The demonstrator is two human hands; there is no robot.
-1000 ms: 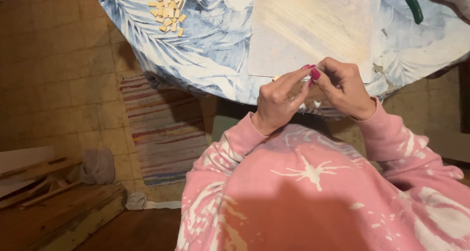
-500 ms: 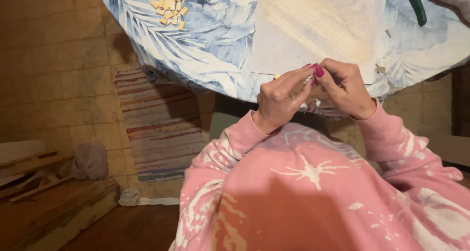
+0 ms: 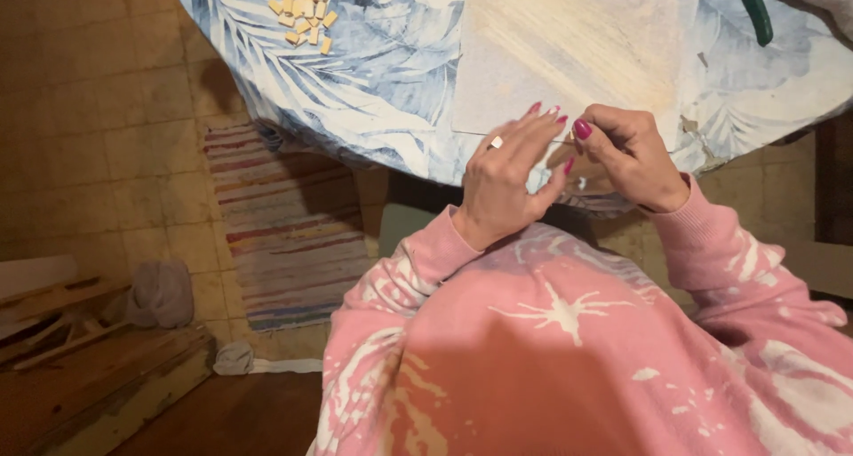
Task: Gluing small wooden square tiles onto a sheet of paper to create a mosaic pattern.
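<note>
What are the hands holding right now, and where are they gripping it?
Both hands, left hand and right hand, pinch something tiny between their fingertips; what it is and where it is gripped cannot be told.

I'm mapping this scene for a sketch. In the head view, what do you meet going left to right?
Wooden planks → grey cloth bundle → striped rug → left hand → right hand → green tool handle.

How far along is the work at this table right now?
Done: a pile of small tan pieces lies on the leaf-print tablecloth. In hand: the left hand and right hand meet at the near edge of the pale board, pinching something too small to identify. Left: the board shows no pieces set on it.
</note>
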